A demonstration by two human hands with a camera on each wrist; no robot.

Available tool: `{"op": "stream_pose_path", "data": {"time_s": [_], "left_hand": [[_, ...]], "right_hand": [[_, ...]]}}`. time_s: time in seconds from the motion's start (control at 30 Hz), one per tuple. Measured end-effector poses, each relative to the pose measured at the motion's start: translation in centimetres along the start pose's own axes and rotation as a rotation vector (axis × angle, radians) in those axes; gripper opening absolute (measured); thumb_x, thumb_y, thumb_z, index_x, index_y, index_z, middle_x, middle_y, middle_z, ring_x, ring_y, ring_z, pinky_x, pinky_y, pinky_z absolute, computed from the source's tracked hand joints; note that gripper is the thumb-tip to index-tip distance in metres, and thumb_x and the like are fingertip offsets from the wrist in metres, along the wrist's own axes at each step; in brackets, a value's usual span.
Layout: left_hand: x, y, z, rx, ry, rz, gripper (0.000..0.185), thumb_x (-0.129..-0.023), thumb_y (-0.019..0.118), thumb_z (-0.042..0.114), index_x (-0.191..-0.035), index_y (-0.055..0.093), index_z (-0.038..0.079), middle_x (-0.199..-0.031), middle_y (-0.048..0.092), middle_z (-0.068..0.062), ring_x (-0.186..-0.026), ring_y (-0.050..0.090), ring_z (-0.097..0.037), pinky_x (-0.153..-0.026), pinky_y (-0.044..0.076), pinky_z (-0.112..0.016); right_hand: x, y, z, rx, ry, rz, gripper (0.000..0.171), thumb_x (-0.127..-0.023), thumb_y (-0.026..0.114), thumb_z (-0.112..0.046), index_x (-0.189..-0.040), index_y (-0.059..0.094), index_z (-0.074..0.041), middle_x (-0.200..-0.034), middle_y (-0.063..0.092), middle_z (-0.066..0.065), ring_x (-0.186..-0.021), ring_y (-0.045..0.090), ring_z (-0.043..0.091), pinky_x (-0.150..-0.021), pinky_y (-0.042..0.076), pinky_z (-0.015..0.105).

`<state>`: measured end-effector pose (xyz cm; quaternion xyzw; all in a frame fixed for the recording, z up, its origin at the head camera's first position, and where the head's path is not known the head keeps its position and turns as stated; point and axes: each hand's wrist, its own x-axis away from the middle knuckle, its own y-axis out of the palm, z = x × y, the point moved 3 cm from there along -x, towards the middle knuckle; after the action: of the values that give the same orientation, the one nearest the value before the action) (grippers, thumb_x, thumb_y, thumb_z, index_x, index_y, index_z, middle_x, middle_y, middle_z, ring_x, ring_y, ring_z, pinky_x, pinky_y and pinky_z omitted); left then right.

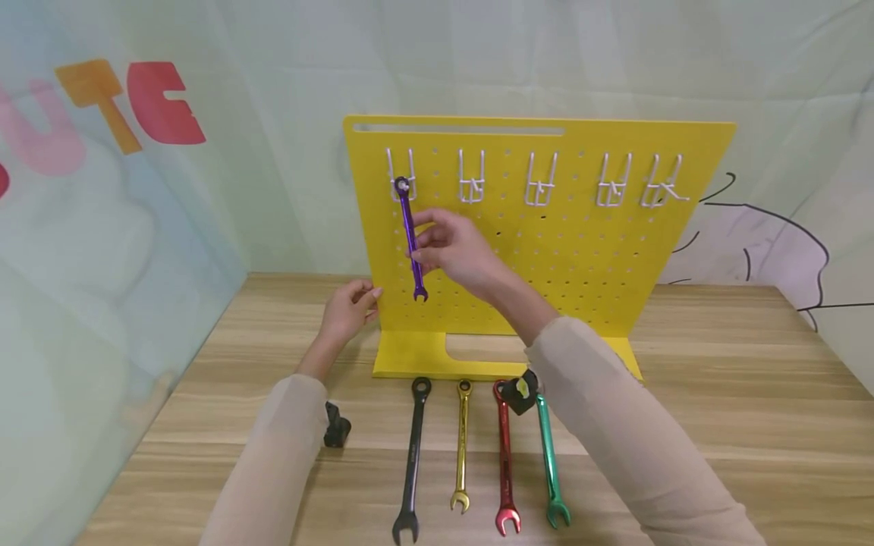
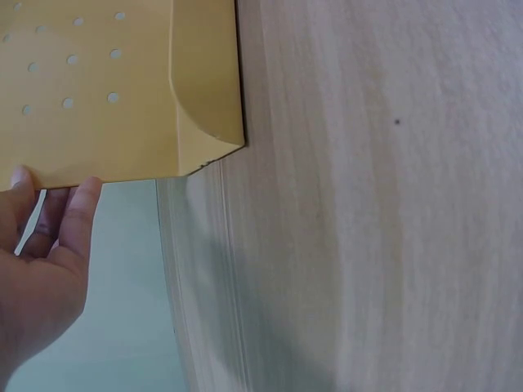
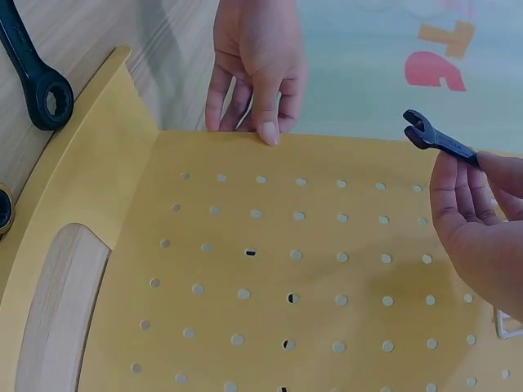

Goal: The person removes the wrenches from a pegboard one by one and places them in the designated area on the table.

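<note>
Head view: right hand (image 1: pixel 454 246) pinches purple wrench (image 1: pixel 410 239), ring end on leftmost hook (image 1: pixel 401 174) of yellow pegboard (image 1: pixel 580 250), long axis near vertical, open jaw down. Risk: ring slips off hook if released early.

Left wrist view: left hand (image 2: pixel 37 261), fingers straight, steadies board edge.

Right wrist view: wrench tip protrudes beyond fingers.

We see a slim purple wrench (image 1: pixel 410 236) hanging nearly upright, ring end on the leftmost white hook (image 1: pixel 402 176) of the yellow pegboard (image 1: pixel 580 250), open jaw pointing down.
</note>
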<state>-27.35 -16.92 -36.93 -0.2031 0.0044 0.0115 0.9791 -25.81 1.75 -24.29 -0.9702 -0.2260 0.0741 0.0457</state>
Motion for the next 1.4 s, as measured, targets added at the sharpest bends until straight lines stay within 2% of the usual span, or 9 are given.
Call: {"op": "stream_pose_path", "data": {"time_s": [0.33,0.67,0.87,1.13,1.4], "left_hand": [[0.1,-0.1,0.1,0.006,0.002,0.001,0.025,-0.096,0.048,0.019,-0.102,0.053,-0.005,-0.096,0.054,-0.016,-0.090,0.053,-0.025,-0.083,0.053,-0.035],[-0.1,-0.2,0.0,0.008,-0.004,0.005,0.026,-0.095,0.048,0.020,-0.103,0.053,-0.005,-0.096,0.053,-0.017,-0.089,0.052,-0.023,-0.083,0.053,-0.037],[-0.1,-0.4,-0.1,-0.002,-0.008,0.001,0.027,-0.095,0.048,0.020,-0.103,0.053,-0.004,-0.097,0.053,-0.016,-0.090,0.052,-0.024,-0.082,0.053,-0.034],[-0.2,-0.3,-0.1,-0.003,0.002,0.000,0.025,-0.096,0.048,0.020,-0.103,0.053,-0.004,-0.096,0.053,-0.015,-0.088,0.052,-0.023,-0.081,0.054,-0.035],[-0.1,-0.2,0.0,0.000,0.003,0.001,0.025,-0.096,0.048,0.019,-0.103,0.053,-0.004,-0.094,0.051,-0.014,-0.086,0.050,-0.021,-0.082,0.053,-0.037]], "right_hand": [[0.7,-0.2,-0.2,0.011,-0.023,-0.019,0.035,-0.087,0.052,0.012,-0.121,0.048,0.003,-0.095,0.056,0.023,-0.080,0.059,0.028,-0.077,0.054,0.041],[1.3,-0.3,-0.6,0.017,-0.053,-0.039,0.035,-0.086,0.054,0.012,-0.120,0.048,0.004,-0.090,0.058,0.019,-0.077,0.060,0.028,-0.076,0.055,0.039],[1.6,-0.4,-0.9,0.010,-0.066,-0.051,0.036,-0.085,0.053,0.013,-0.120,0.048,0.005,-0.087,0.058,0.017,-0.076,0.060,0.027,-0.074,0.055,0.038],[2.2,-0.6,-1.1,0.013,-0.066,-0.074,0.035,-0.086,0.052,0.013,-0.119,0.048,0.004,-0.092,0.057,0.024,-0.076,0.059,0.028,-0.075,0.055,0.041],[2.6,-1.0,-0.8,0.014,-0.058,-0.079,0.031,-0.086,0.053,0.013,-0.116,0.049,0.006,-0.087,0.058,0.018,-0.074,0.059,0.027,-0.074,0.055,0.040]]}}
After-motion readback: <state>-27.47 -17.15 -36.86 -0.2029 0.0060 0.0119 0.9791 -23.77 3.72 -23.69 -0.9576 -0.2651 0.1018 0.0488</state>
